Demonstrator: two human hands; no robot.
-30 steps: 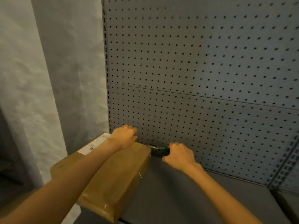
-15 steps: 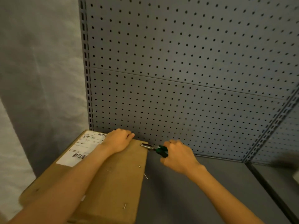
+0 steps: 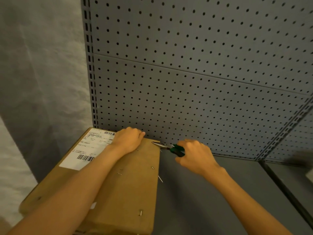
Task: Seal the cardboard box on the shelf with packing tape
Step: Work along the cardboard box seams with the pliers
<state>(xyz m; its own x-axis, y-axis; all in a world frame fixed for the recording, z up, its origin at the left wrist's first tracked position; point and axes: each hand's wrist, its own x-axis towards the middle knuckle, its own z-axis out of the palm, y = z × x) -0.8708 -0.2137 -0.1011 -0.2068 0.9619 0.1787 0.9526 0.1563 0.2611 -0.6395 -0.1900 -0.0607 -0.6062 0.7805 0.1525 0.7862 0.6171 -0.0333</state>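
A brown cardboard box point(image 3: 128, 187) lies on the grey shelf point(image 3: 203, 192), against the pegboard at the left end. A white shipping label point(image 3: 86, 150) with barcodes covers its far left top. Several metal staples stick out of its top and right edge. My left hand point(image 3: 127, 139) rests on the box's far end, fingers curled over the back edge. My right hand point(image 3: 194, 155) grips green-handled needle-nose pliers point(image 3: 169, 147), their tips touching the box's far right corner. No packing tape is in view.
A grey pegboard back panel point(image 3: 194, 73) rises right behind the box and hands. A slotted upright point(image 3: 90, 65) stands at the left, another at the right. A grey wall is at the left. A second shelf section point(image 3: 296, 184) adjoins at the right.
The view has shifted, showing more of the box top and label. The pliers' tips have come in from beside the box to its far right corner. My left hand stays put.
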